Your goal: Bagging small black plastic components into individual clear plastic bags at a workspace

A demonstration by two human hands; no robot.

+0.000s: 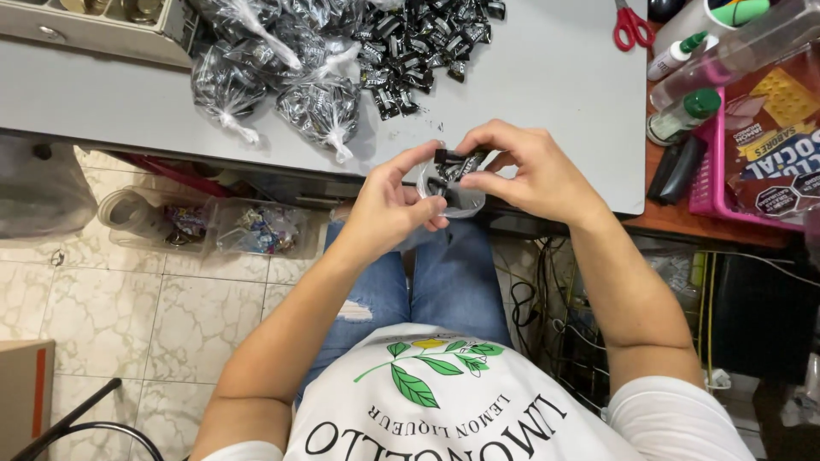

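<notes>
Floor tubs [205, 226]: a couple of clear plastic tubs are sitting under the table edge on the left, with colourful wrapped bits inside.
Tied bags [273, 77]: a bunch of knotted clear bags stuffed with dark candies are lying on the grey table [102, 94], far left-to-middle.
Candy pile [418, 43]: loose black-wrapped candies are spreading out just right of those bags, well above the hands.
Left hand [389, 209]: it's curling its fingers around the left side of a small clear bag [457, 192], thumb and fingertips pinching the plastic, holding it open-ish just off the table's front edge.
Bag: it's hanging between both hands, over the person's lap, with a few dark candies already showing inside.
Candy [457, 160]: a black wrapped one is sitting right at the bag's mouth.
Right hand [530, 175]: fingers are closing narrow on that candy, thumb underneath, index on top, touching the bag's rim.
Scissors [630, 26]: red handles are poking in at the top, right of the pile.
Bottles [683, 111]: green-capped ones are lying by a pink basket [707, 183] at the far right.
</notes>
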